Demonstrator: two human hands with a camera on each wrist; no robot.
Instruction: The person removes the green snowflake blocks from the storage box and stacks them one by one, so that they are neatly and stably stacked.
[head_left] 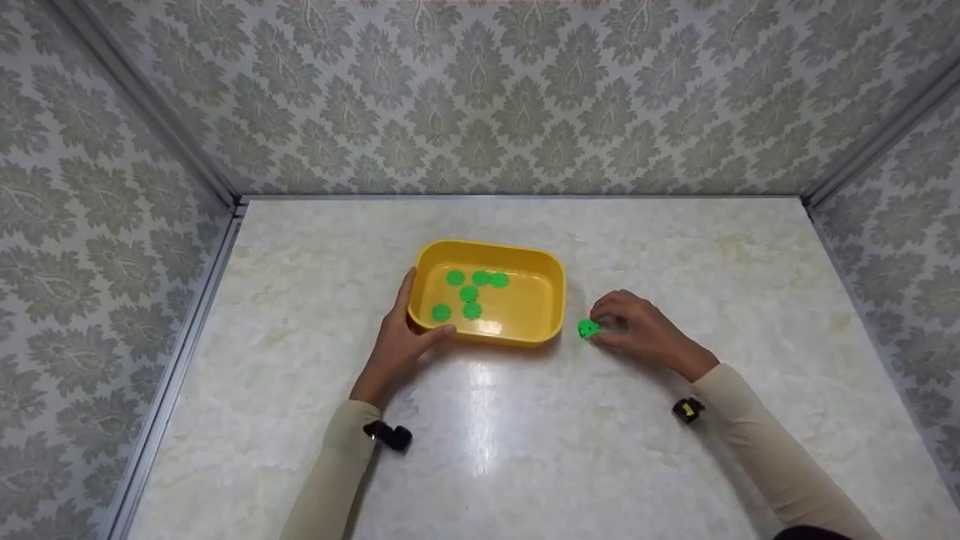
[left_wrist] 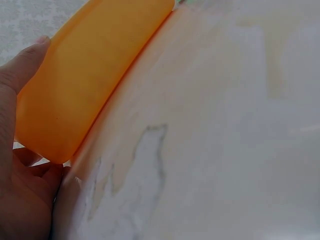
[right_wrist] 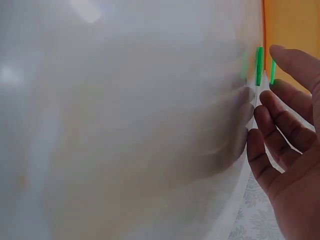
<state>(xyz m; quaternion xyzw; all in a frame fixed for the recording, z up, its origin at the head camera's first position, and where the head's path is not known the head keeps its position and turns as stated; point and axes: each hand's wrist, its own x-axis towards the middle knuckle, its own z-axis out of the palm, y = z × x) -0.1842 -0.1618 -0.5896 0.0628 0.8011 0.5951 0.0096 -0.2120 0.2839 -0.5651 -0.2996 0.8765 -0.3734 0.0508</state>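
Note:
A yellow plastic tub stands on the table, with several flat green notched discs lying inside it. My left hand grips the tub's left end, the thumb at the near rim and the fingers along the side. The left wrist view shows the tub's outer wall between thumb and fingers. Just right of the tub, my right hand pinches a green disc between thumb and index finger. Close beneath it, another green disc lies against the tabletop. From above, these two overlap in one green patch.
The pale marbled table reflects light in front of the tub. Patterned wall panels enclose it at the back and both sides. A small black device sits at the right wrist, another black device at the left.

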